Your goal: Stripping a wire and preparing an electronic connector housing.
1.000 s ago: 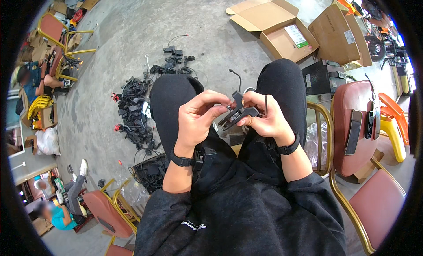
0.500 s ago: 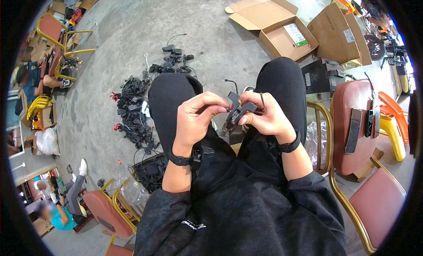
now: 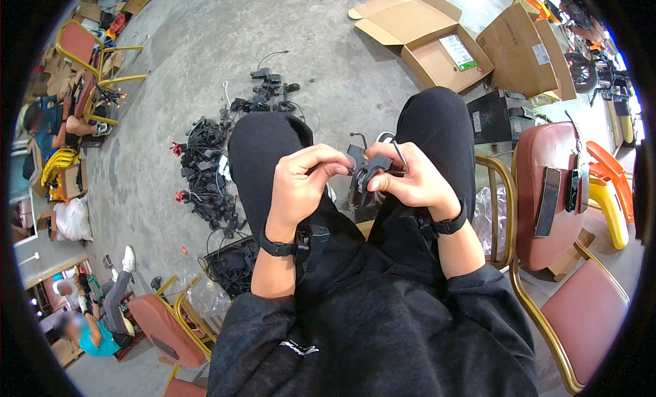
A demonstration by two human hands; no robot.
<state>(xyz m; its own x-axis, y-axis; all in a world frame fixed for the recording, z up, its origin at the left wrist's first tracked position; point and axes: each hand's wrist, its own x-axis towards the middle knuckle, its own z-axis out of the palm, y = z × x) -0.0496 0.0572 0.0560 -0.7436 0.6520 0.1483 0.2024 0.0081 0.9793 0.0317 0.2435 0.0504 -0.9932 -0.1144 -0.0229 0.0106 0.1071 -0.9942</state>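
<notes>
Between my knees I hold a black plastic part (image 3: 373, 165) with prong-like arms and a thin black cable (image 3: 399, 153). My left hand (image 3: 298, 182) is closed, thumb and forefinger pinched at the part's left side; whatever small piece sits between those fingertips is too small to make out. On the other side my right hand (image 3: 418, 182) grips the part between thumb and fingers, with the cable looping over its fingers. A short curled cable end sticks up beyond the part. The part's lower portion is dark against my trousers.
Left of my knees a heap of black wired parts (image 3: 203, 161) lies on the concrete floor. An open cardboard box (image 3: 424, 62) is ahead right, near a black box (image 3: 495, 120). Pink padded chairs (image 3: 553, 151) stand on my right, with dark flat pieces on one. Other people sit far left.
The black part has turned a little in my fingers, and its curled cable end has shifted. Both hands keep their grip in nearly the same place.
</notes>
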